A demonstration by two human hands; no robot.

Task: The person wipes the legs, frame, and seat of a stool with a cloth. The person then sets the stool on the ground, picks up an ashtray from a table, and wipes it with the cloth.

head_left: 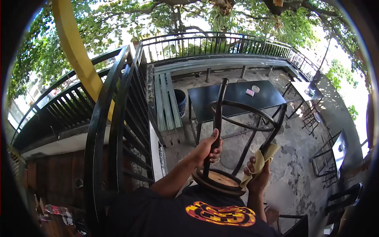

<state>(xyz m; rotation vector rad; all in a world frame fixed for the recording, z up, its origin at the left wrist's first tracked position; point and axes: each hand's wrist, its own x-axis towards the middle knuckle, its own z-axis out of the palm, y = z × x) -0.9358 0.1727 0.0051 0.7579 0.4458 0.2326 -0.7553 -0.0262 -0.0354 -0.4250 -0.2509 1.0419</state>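
A dark stool (218,178) is held upside down near my chest, its round seat low and its legs pointing up and away. A metal ring (244,128) joins the legs. My left hand (210,150) is wrapped around the left leg, a little above the seat. At the right leg, my right hand (260,179) holds a pale yellow cloth (263,161) pressed around the leg close to the seat. The cloth hides part of that leg and some of the right fingers.
Beyond the stool stands a black table (237,94) with a pink packet (250,92) and a small round dish (256,89). Slatted benches (167,102) line the railing. A black railing (118,118) rises close on my left, by a yellow post (75,47). More tables (304,90) stand right.
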